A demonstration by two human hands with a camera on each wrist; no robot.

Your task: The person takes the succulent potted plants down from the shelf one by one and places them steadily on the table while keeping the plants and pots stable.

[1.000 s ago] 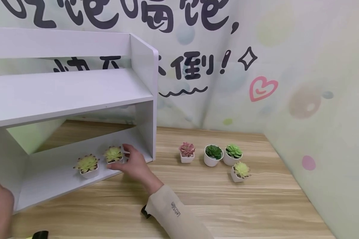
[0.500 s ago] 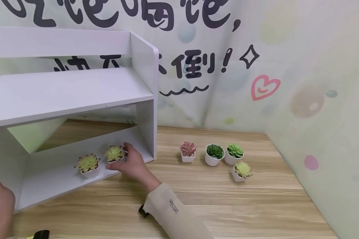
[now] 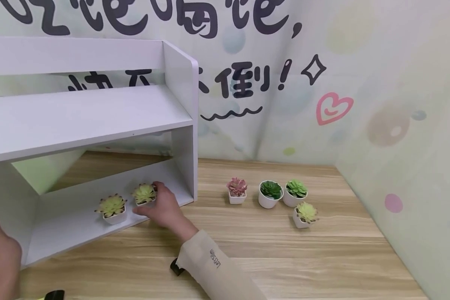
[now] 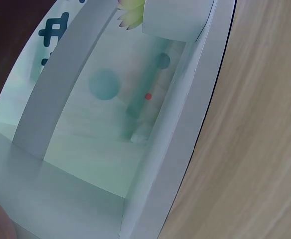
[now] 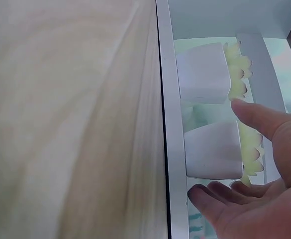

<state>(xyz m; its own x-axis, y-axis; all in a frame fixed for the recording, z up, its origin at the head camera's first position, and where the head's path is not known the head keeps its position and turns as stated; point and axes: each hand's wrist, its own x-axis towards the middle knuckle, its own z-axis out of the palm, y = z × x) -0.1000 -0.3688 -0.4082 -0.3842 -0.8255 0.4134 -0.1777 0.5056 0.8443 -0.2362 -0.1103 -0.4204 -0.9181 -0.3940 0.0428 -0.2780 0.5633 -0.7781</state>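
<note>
On the lower board of a white shelf unit (image 3: 86, 114), two yellow-green potted succulents with white pots stand side by side. My right hand (image 3: 167, 211) is around the right potted succulent (image 3: 144, 194), thumb on its left and fingers on its right. In the right wrist view, small gaps show between that white pot (image 5: 214, 150) and the thumb and fingertips. The left potted succulent (image 3: 113, 209) stands just beyond the thumb. My left hand (image 3: 1, 255) is at the left edge, near the shelf's left side panel; its fingers are hidden.
To the right on the wooden table (image 3: 277, 258) stand a pink succulent (image 3: 237, 191), a dark green one (image 3: 271, 193), a bright green one (image 3: 295, 193) and a yellow-green one (image 3: 305, 214). A black object (image 3: 177, 266) lies by the right sleeve. A printed wall covering hangs behind.
My right hand's fingers and thumb have drawn slightly closer around the right potted succulent. The pots keep their places; the head view has shifted a little.
</note>
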